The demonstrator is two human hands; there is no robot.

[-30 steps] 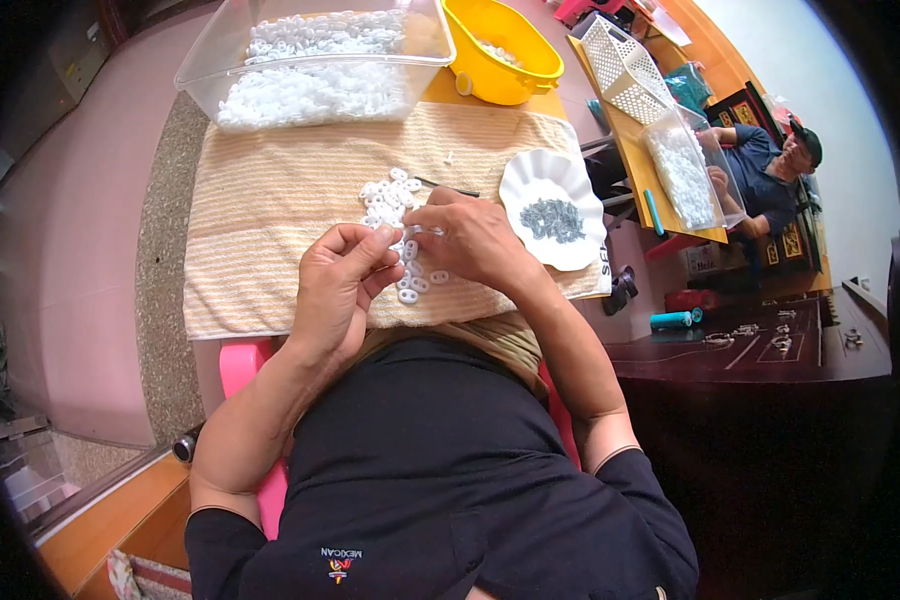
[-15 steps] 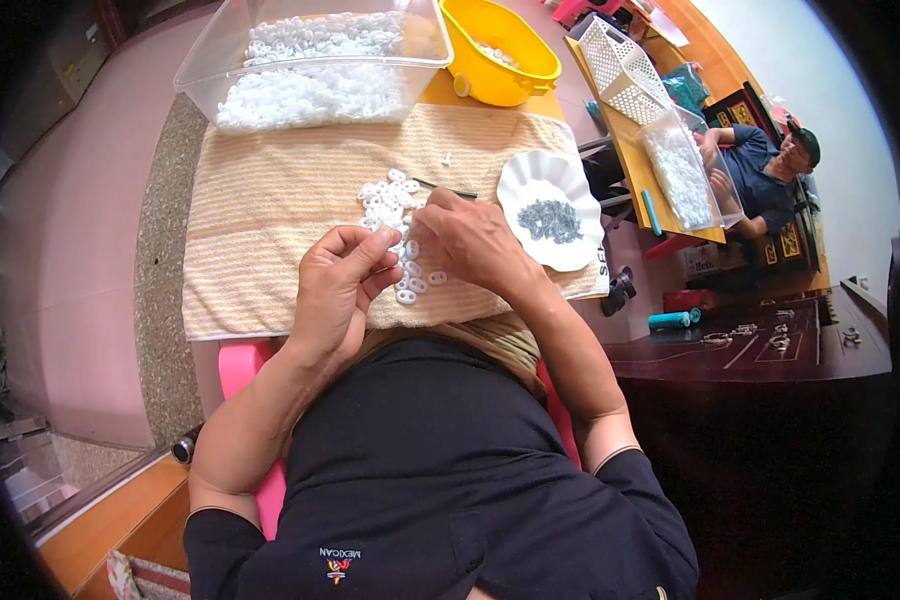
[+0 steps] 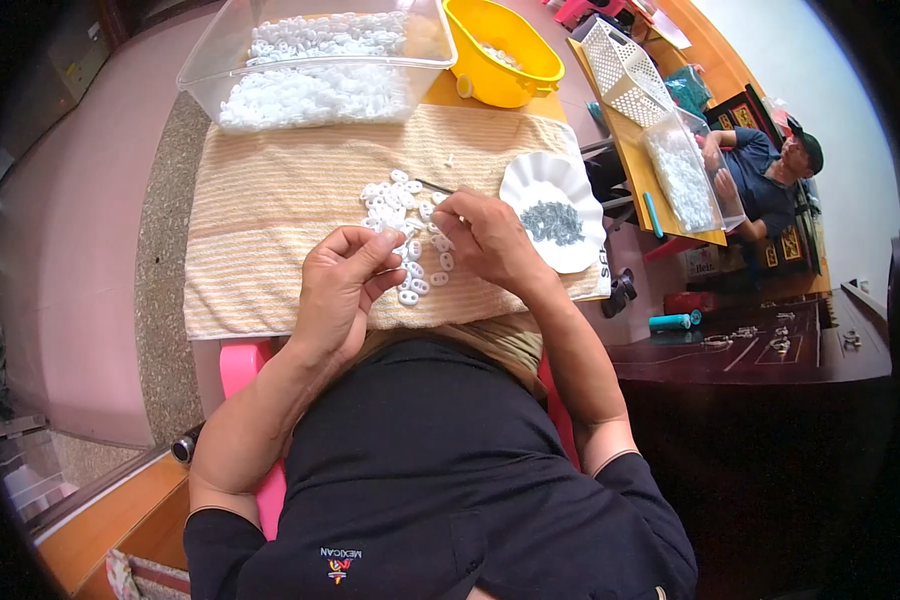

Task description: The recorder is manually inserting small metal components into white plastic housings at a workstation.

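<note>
My left hand is closed, thumb and forefinger pinched beside a loose pile of white oval plastic pieces with two holes. What that pinch holds is too small to make out. To the right, my right hand hovers over the scattered pieces, its fingers curled together; anything between them is hidden. A thin dark rod lies by the pile, its right end reaching toward my right knuckles. Right of that hand sits a white scalloped dish with small grey metal-looking bits.
A striped towel covers the table. At its far side stand a clear bin of white pieces and a yellow tub. A tiny white part lies on the towel. Another person sits at a table on the right.
My right hand has shifted slightly right and its fingers have lifted from the pile, uncovering more white pieces. My left hand keeps its pinch nearly in place.
</note>
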